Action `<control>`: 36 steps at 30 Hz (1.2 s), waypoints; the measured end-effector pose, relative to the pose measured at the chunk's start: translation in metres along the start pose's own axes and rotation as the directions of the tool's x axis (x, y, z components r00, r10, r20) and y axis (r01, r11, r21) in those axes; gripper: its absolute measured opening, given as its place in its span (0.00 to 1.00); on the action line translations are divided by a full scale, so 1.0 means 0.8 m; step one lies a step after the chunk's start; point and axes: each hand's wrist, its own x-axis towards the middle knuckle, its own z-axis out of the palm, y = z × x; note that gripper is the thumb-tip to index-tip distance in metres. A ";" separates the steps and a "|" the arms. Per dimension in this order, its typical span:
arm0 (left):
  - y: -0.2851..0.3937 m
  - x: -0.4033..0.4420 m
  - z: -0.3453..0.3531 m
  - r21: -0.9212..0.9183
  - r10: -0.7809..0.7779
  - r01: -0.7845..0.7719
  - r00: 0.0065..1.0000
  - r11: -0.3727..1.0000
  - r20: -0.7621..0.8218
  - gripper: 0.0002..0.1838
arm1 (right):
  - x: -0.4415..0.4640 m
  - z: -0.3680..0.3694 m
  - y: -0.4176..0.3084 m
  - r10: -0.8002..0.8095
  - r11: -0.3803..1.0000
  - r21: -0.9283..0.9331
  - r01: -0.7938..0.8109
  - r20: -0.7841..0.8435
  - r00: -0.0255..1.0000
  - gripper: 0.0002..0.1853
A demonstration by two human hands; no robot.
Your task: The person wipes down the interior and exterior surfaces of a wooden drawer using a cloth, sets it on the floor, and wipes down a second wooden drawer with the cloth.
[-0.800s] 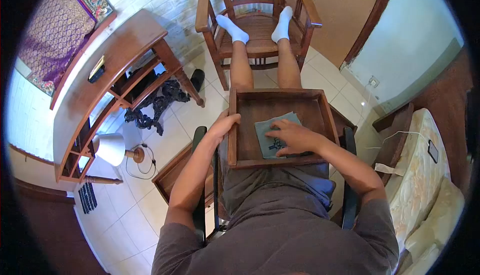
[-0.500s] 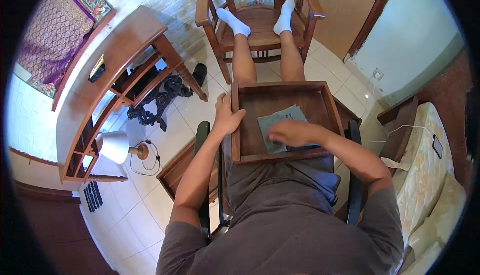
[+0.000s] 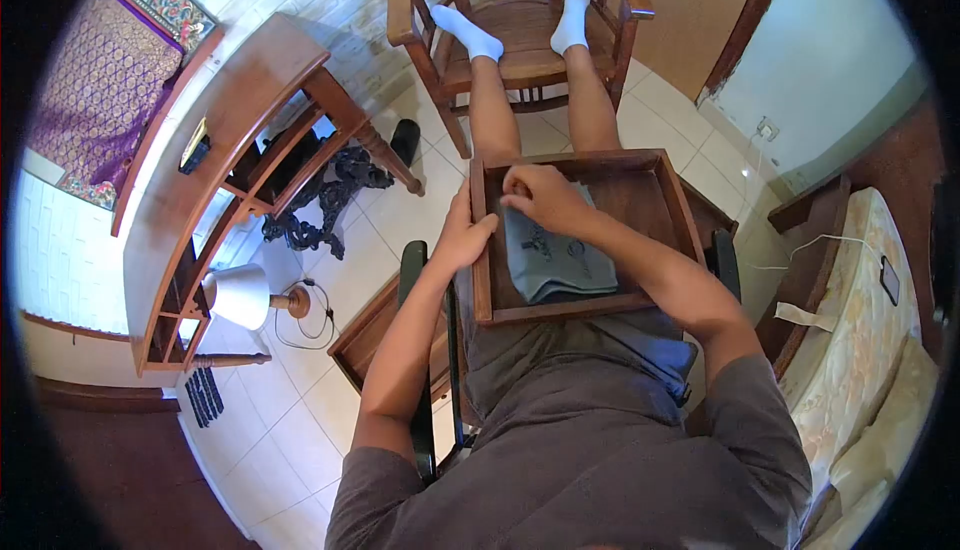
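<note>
In the head view, the drawer (image 3: 683,212) lies across your lap, its open side up. Your left hand (image 3: 468,233) clasps its left wall, thumb over the rim and fingers along the outside. The grey cloth (image 3: 560,265) lies inside the drawer, toward the left, creased along its near edge. Your right hand (image 3: 548,200) is over the cloth's far left part, close to the left wall, fingers curled; whether they pinch the fabric or only press on it, you cannot tell from here. Keep that left hold firm so the drawer stays steady, smooth the creases, and press evenly into the corner.
</note>
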 end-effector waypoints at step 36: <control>-0.011 0.004 -0.001 0.108 0.062 -0.058 0.998 0.992 -0.030 0.39 | -0.021 0.086 0.030 -0.258 0.817 -0.499 0.289 0.131 0.957 0.48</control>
